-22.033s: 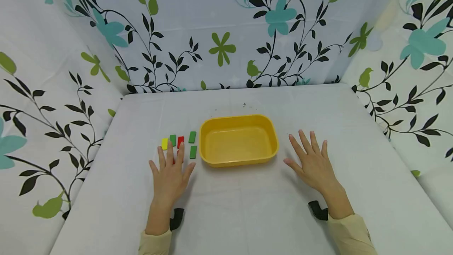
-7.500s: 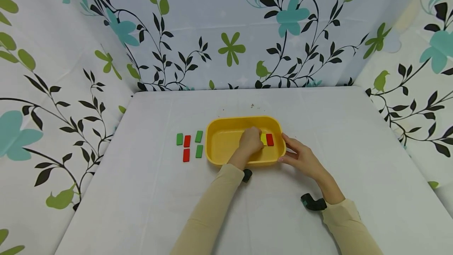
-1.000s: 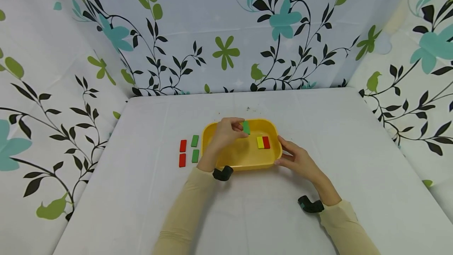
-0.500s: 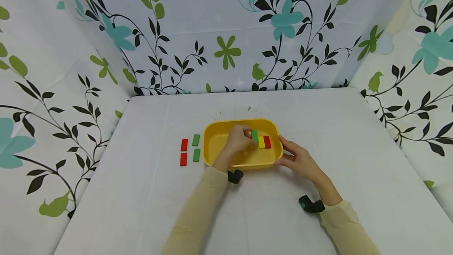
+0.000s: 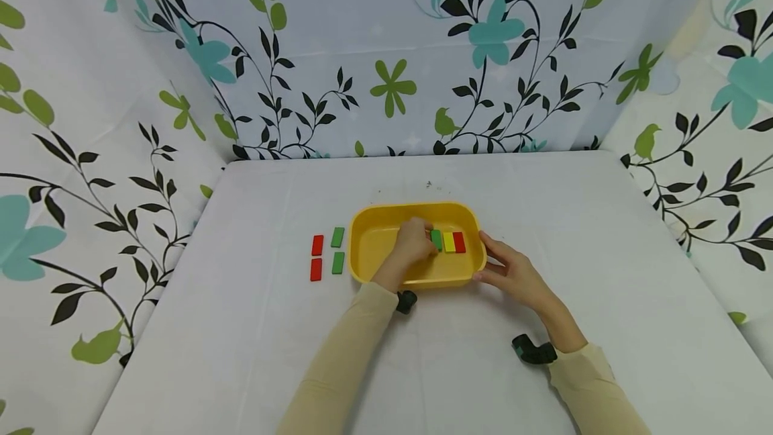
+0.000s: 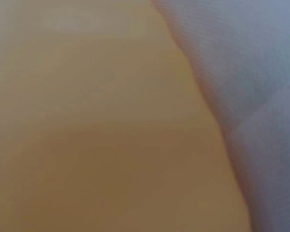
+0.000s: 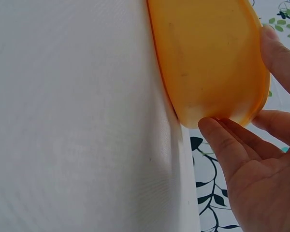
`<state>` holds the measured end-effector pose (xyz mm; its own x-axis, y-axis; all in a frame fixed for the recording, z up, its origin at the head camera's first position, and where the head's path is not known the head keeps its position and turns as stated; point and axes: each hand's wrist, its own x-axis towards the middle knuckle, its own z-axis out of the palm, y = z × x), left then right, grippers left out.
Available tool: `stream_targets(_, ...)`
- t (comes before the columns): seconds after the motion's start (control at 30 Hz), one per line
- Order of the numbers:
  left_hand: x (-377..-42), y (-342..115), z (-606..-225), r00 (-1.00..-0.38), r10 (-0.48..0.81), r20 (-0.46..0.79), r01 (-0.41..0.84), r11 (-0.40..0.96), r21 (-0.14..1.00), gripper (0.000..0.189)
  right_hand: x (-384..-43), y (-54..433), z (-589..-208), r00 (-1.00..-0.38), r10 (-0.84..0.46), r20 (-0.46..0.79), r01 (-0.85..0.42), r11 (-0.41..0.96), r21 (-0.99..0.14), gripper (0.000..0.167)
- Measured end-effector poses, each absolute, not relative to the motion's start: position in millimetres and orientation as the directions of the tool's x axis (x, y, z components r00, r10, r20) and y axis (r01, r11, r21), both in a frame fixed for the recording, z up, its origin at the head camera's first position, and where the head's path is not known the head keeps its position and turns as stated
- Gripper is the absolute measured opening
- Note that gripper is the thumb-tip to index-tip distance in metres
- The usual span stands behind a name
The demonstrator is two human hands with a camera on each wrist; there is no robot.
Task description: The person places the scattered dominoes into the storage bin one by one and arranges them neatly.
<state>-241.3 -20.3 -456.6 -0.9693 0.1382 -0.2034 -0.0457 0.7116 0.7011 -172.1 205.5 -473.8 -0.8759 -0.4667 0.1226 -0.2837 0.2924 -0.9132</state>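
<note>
Patterned cloth [image 5: 395,88] walls in the scene at the back and on both sides. The white desk [image 5: 513,186] meets it along a straight far edge, its side edges slanting outward toward the front. A broad strip of desk runs behind the yellow tray [image 5: 374,240], a wider one stretches to its right, and more lies in front between the left sleeve [image 5: 338,361] and the right sleeve [image 5: 594,381]. The tray sits near the middle of the desk, well inside every edge, its long sides roughly parallel to the far edge.

The right hand [image 5: 519,280] grips the tray's right end, its fingers spread around the rounded corner and the thumb against the wall. The left hand [image 5: 413,244] reaches in over the near rim, leaving bare tray floor on its left. Its fingers are clamped on a green block [image 5: 437,241]; the left wrist view is too blurred to add anything.

That block lies just beside a yellow block [image 5: 449,242], which touches a red block [image 5: 459,242]; a narrow band of floor separates the red one from the right wall. Outside, close to the tray's left wall, stand two green blocks [image 5: 337,237] in a column, with two red blocks [image 5: 317,245] farther left, small gaps between.
</note>
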Motion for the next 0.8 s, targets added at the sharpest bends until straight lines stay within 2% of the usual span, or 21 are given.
stream_targets(0.8, -235.8, -15.0, -455.2, -0.966, 0.165, -0.200, 0.027, 0.829, 0.558, 0.052, -172.0, 204.3, -473.2, -0.879, -0.460, 0.122, -0.282, 0.299, -0.912, 0.083)
